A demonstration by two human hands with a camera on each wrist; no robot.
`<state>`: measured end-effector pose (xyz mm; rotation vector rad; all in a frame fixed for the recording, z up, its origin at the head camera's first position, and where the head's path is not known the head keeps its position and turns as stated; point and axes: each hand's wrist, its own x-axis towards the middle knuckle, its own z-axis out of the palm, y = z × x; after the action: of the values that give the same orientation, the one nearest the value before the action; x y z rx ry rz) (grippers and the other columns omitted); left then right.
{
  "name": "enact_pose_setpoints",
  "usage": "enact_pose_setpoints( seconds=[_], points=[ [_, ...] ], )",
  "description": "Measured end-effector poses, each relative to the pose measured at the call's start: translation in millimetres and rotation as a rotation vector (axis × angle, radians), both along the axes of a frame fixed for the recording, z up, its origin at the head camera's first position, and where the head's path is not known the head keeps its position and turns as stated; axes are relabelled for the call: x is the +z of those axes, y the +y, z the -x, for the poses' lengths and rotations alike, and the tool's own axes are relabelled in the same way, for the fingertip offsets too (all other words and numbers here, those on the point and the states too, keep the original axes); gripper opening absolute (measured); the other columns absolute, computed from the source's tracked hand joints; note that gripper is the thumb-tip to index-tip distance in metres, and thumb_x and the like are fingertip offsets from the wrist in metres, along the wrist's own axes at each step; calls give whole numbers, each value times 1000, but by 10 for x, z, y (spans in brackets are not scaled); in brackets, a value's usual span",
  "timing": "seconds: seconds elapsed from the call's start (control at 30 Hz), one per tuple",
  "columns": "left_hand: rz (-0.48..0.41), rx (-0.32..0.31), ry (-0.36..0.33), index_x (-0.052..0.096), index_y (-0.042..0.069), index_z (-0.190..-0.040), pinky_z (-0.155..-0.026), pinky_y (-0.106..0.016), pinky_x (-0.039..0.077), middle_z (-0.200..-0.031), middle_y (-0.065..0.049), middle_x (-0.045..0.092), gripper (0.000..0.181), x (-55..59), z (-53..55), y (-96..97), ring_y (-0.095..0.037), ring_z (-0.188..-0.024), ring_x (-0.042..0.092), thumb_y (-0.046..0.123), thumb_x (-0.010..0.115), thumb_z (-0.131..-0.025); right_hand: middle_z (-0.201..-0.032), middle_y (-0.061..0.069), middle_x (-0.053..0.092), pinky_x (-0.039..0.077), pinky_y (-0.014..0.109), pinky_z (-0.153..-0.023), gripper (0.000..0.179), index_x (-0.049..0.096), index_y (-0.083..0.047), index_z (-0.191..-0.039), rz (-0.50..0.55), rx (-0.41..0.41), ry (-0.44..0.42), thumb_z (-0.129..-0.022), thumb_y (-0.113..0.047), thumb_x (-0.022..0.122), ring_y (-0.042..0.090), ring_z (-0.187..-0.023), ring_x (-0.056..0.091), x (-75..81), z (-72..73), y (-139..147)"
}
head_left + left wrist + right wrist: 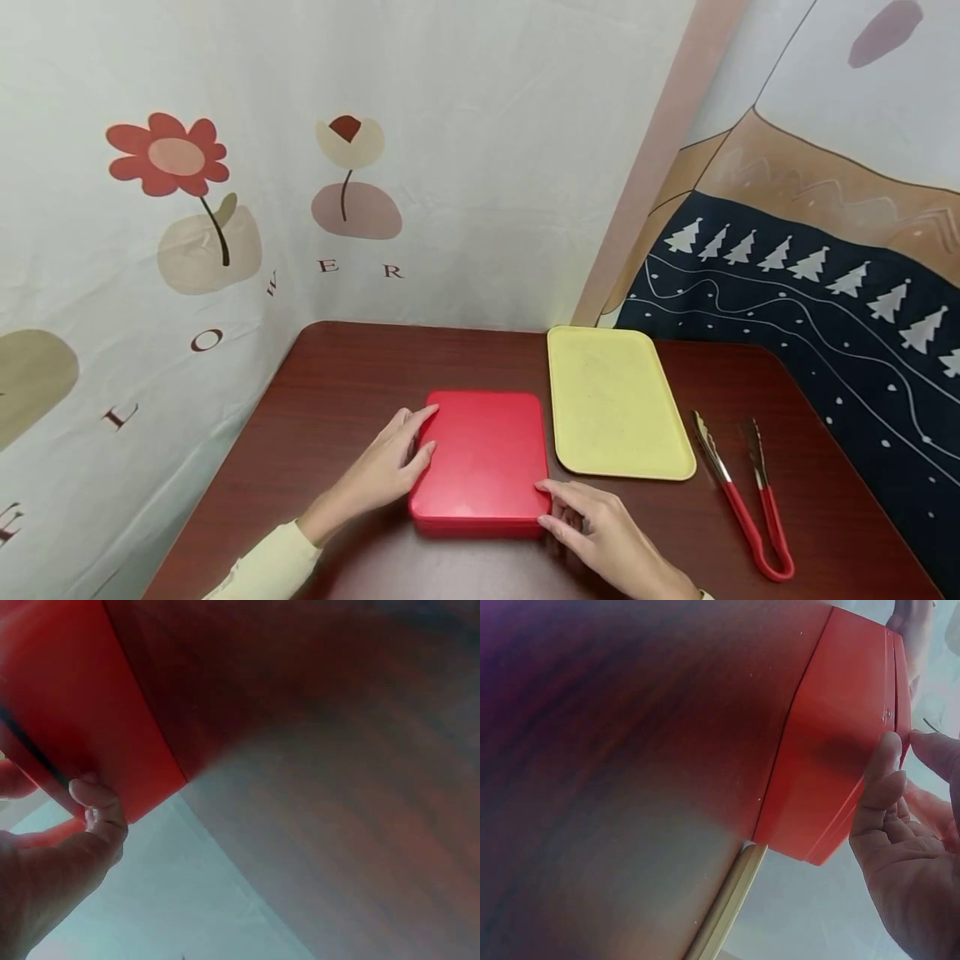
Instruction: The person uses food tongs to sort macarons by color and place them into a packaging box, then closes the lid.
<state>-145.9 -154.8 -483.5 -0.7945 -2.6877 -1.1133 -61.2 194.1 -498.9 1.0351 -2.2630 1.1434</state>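
A flat red box (483, 467) with rounded corners lies on the table, its lid on top. My left hand (386, 471) holds the lid's left edge, index finger and thumb spread along it. At the near right corner my right hand (600, 529) grips the lid's edge with thumb and fingers. In the right wrist view, a thin seam runs between the lid and the box body (817, 750), and the curled fingertips (886, 750) sit at that seam. The left wrist view shows the left thumb (94, 793) against the box side (97, 705). The box's inside is hidden.
A yellow tray (618, 400) lies just right of the box. Farther right are tongs (753, 517) with red handles, their arms spread apart. The dark brown table (360, 367) meets printed curtains (480, 167) at the back and sides.
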Motion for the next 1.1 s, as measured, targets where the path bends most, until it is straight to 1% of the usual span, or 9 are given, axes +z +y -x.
enact_pose_setpoints(
  seconds=[0.1, 0.2, 0.3, 0.37, 0.47, 0.6, 0.7, 0.9, 1.1],
  points=[
    [-14, 17, -6, 57, -2, -152, -70, -25, 50, -102, 4, 51, 58, -29, -51, -2, -5, -80, 49, 6, 77, -99, -89, -11, 68, 51, 14, -62, 41, 74, -8, -127, 6, -18, -100, -90, 1, 88, 0, -76, 63, 35, -17, -18],
    [-82, 56, -77, 57, -2, -147, -69, -27, 51, -97, 4, 55, 53, -33, -160, 3, -5, -78, 54, 7, 78, -99, -88, -11, 67, 54, 21, -60, 28, 71, -12, -120, 51, -61, -343, -96, -6, 85, 3, -72, 64, 88, -44, -50],
    [-171, 91, -262, 56, 2, -128, -60, -27, 53, -87, 3, 61, 37, -8, -338, -19, -8, -68, 59, 18, 78, -103, -82, -5, 67, 54, 26, -55, 21, 65, -9, -111, 117, -129, -632, -102, -18, 81, 11, -63, 65, 155, -43, -88],
    [-209, 83, -403, 54, 5, -110, -53, -28, 52, -74, 1, 63, 31, 11, -462, -48, -12, -58, 61, 27, 75, -106, -78, 0, 67, 53, 28, -53, 25, 62, -7, -106, 148, -164, -772, -103, -25, 79, 15, -58, 64, 192, -27, -108],
    [-282, 13, -587, 51, 6, -95, -47, -35, 57, -67, -8, 67, 33, 20, -603, -92, -24, -51, 67, 30, 67, -111, -72, 3, 67, 53, 29, -52, 27, 62, -5, -99, 144, -169, -864, -105, -27, 76, 15, -55, 63, 219, -6, -112],
    [-361, -67, -690, 51, 6, -88, -60, -40, 64, -76, -13, 72, 33, 6, -677, -121, -31, -65, 76, 25, 62, -113, -69, 1, 67, 58, 32, -55, 27, 66, -3, -92, 145, -125, -897, -108, -24, 72, 12, -57, 65, 222, -4, -88],
    [-334, -85, -662, 51, 8, -87, -64, -37, 64, -78, -11, 73, 33, 4, -673, -132, -28, -69, 77, 24, 62, -114, -70, 2, 69, 61, 34, -58, 28, 68, -2, -90, 150, -117, -912, -108, -23, 72, 13, -59, 67, 226, -4, -82],
    [-168, -97, -478, 57, 10, -88, -63, -30, 60, -74, 3, 70, 32, 30, -623, -109, -14, -64, 73, 28, 62, -114, -70, 5, 72, 63, 35, -62, 31, 68, -2, -88, 159, -142, -930, -108, -24, 71, 18, -61, 71, 227, 7, -90],
    [-51, -68, -309, 59, 15, -89, -64, -28, 54, -72, 12, 61, 28, 36, -595, -101, -3, -63, 62, 29, 63, -113, -71, 3, 74, 60, 30, -62, 32, 69, -3, -85, 129, -121, -909, -109, -24, 70, 21, -64, 74, 209, 23, -66]
  ],
)
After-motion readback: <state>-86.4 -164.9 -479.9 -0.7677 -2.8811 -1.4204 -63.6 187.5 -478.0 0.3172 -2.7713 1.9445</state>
